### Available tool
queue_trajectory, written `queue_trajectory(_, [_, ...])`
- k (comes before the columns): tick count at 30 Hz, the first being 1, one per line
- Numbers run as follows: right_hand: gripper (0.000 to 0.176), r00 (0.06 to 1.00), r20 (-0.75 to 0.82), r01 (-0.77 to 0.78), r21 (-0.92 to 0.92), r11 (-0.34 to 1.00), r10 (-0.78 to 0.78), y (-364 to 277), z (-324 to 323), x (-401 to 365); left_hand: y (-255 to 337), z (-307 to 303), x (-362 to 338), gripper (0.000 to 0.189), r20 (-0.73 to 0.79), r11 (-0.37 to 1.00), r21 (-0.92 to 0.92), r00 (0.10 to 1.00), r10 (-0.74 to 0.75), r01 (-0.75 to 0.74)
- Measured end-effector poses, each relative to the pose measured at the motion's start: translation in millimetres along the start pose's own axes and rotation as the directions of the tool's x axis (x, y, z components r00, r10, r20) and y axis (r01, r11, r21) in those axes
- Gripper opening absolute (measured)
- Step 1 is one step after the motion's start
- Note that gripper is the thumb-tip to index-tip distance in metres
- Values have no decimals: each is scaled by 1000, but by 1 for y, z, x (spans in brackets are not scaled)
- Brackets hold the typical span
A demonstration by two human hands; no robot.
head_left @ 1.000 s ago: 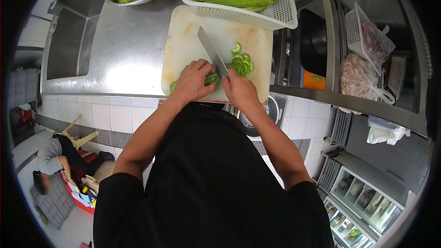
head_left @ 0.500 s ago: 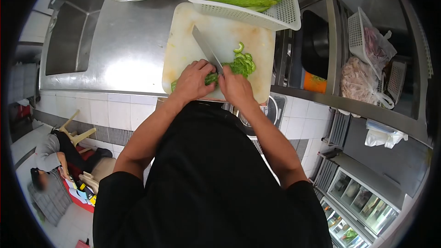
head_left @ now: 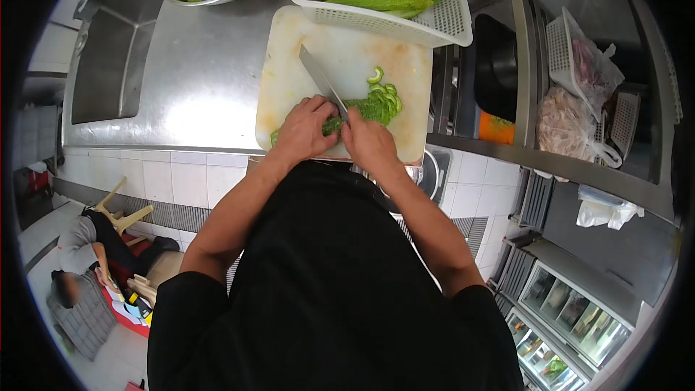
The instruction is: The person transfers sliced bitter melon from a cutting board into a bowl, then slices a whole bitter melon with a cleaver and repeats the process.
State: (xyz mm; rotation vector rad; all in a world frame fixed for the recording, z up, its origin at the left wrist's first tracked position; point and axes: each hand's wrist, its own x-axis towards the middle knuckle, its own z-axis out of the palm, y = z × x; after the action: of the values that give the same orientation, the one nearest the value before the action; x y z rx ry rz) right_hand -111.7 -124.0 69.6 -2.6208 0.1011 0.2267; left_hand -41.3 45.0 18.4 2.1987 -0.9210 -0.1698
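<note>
My left hand (head_left: 305, 129) presses a green bitter melon piece (head_left: 331, 126) onto the white cutting board (head_left: 282, 58), fingers curled over it. In my right hand (head_left: 371, 145) is the handle of a kitchen knife (head_left: 318, 76), its broad blade pointing away to the upper left. The blade lies close against the left fingertips, at the cut end of the melon. Just right of the blade, thin crescent slices (head_left: 387, 105) are bunched on the board, a few trailing upward. My palms hide most of the melon piece and the knife handle.
A white perforated basket (head_left: 391, 27) of long melon halves overlaps the board's far edge. Further left stand a metal bowl (head_left: 217, 0) of slices and a sink (head_left: 112, 65). Shelves with bagged food (head_left: 568, 127) are at right. Another person (head_left: 83, 242) sits at lower left.
The knife and my right hand have shifted very slightly left and down toward my left fingers. The view has tilted a little; the slices look the same.
</note>
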Motion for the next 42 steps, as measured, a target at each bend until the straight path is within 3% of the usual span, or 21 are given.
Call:
queue_trajectory(4, [20,998,52,30,22,999,-31,-6,-50,-36,5,-3,1,36,-27,999,-20,999,-34,33])
queue_trajectory(6, [21,985,154,-84,33,996,78,-11,-69,-59,5,-4,0,36,-24,999,-37,999,-41,40])
queue_trajectory(10, [20,988,111,-114,39,993,109,4,-10,-46,3,-5,1,36,45,997,-20,996,-76,77])
queue_trajectory(12, [22,998,16,-59,0,998,59,6,11,-19,4,-2,0,37,38,997,-20,997,-68,69])
queue_trajectory(19, [22,1000,1,-11,20,1000,11,-1,-30,-22,4,-19,-9,37,-8,998,-34,999,-45,44])
queue_trajectory(21, [22,991,128,-37,5,999,36,-10,-55,-44,3,-19,-9,37,5,999,-34,999,-36,36])
queue_trajectory(24, [22,974,201,-106,-16,994,107,-19,-71,-69,2,-17,-7,37,23,999,-22,999,-29,30])
queue_trajectory(28, [22,984,134,-117,2,993,116,-1,-10,-43,1,-15,-6,36,34,1000,0,999,-30,30])
queue_trajectory(30, [22,1000,-15,-22,26,999,22,6,17,-13,1,-10,-8,36,18,1000,-9,1000,-23,23])
queue_trajectory(33, [22,999,36,-30,40,999,29,-7,-6,2,0,-12,-9,36,1,1000,-19,1000,-21,21])
queue_trajectory(37, [22,995,98,11,47,999,-16,-15,-57,-46,0,-11,-9,36,-34,999,-35,999,-11,10])
queue_trajectory(39, [22,976,193,-116,46,992,105,-20,-67,-62,-1,-12,-10,36,-33,999,-35,999,-17,16])
queue_trajectory(42, [22,992,93,-83,6,997,82,-3,-6,-40,-3,-10,-10,36,-20,1000,-24,1000,-14,14])
